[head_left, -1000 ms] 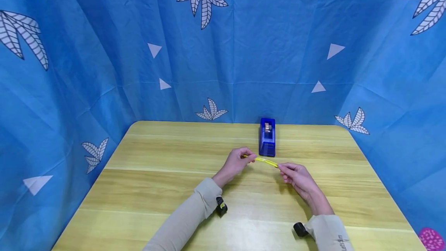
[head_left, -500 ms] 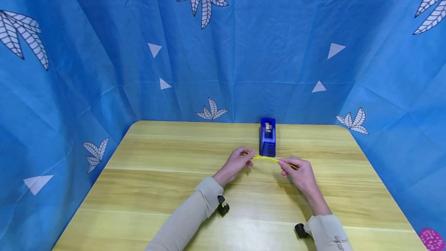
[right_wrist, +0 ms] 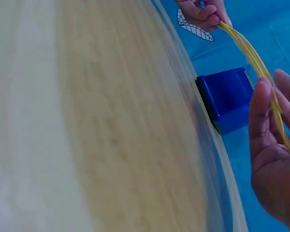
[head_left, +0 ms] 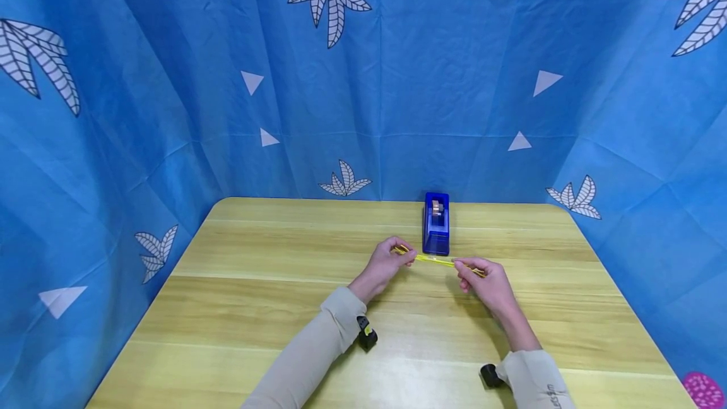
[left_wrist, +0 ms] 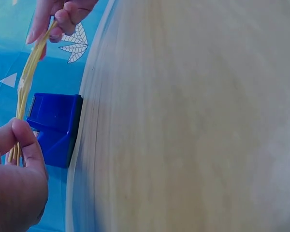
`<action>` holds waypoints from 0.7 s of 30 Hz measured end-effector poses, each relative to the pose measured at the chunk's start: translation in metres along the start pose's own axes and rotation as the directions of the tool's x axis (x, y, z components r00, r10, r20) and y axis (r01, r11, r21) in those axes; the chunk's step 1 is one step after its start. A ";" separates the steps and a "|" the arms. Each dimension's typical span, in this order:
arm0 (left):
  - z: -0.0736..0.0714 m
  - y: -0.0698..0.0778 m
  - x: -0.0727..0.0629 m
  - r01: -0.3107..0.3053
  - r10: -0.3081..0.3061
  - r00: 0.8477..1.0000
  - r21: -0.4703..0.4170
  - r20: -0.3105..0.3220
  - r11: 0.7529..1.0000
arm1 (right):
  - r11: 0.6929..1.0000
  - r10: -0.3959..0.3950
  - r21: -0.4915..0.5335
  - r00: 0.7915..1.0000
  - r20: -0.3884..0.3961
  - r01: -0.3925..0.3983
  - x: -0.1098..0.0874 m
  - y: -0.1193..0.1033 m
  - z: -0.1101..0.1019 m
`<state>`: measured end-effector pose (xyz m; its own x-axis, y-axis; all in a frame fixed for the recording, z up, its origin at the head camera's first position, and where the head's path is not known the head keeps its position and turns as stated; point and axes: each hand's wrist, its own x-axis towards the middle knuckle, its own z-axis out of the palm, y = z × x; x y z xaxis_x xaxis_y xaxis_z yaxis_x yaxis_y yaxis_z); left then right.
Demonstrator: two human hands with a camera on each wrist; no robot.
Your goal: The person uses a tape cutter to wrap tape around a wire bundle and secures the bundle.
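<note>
A slim bundle of yellow strands is stretched between both hands, just in front of the tape dispenser. Thumb and fingers of my left hand pinch it near one end. My right hand pinches it further along, and its other end runs back over the palm. Between the hands, a shiny clear patch that looks like tape lies on the strands. The blue dispenser carries a small roll of tape and stands upright near the table's far edge.
The wooden table reaches back to a blue curtain printed with white leaves and triangles. A small black camera hangs at the left cuff, another black camera at the right.
My right hand has turned slightly and now grips the bundle further in, so its end shows behind the fingers. The left hand has barely shifted. The dispenser stays in place.
</note>
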<state>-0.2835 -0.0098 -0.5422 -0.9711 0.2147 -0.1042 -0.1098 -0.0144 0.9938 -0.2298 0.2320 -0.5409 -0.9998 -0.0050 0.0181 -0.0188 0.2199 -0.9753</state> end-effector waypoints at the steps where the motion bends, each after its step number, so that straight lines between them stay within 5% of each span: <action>1: 0.000 0.000 0.000 -0.005 0.005 1.000 0.004 -0.002 1.000 | 1.000 0.016 0.003 1.000 0.010 -0.016 0.001 0.000 0.000; 6: -0.001 0.002 0.002 -0.040 0.040 0.999 0.031 -0.001 0.999 | 0.996 0.089 0.023 0.995 0.051 -0.090 0.004 -0.004 -0.002; 14: 0.000 0.008 -0.002 -0.086 0.089 0.996 0.167 -0.008 0.982 | 0.973 0.231 -0.008 0.973 -0.015 -0.231 0.006 -0.008 -0.002; 21: 0.000 0.009 -0.002 -0.112 0.114 0.993 0.169 -0.002 0.979 | 0.963 0.269 0.009 0.963 0.006 -0.269 0.007 -0.011 -0.003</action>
<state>-0.2822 -0.0103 -0.5327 -0.9777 0.2096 0.0101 0.0374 0.1266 0.9912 -0.2366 0.2323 -0.5292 -0.9680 0.0485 -0.2462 0.2509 0.2045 -0.9462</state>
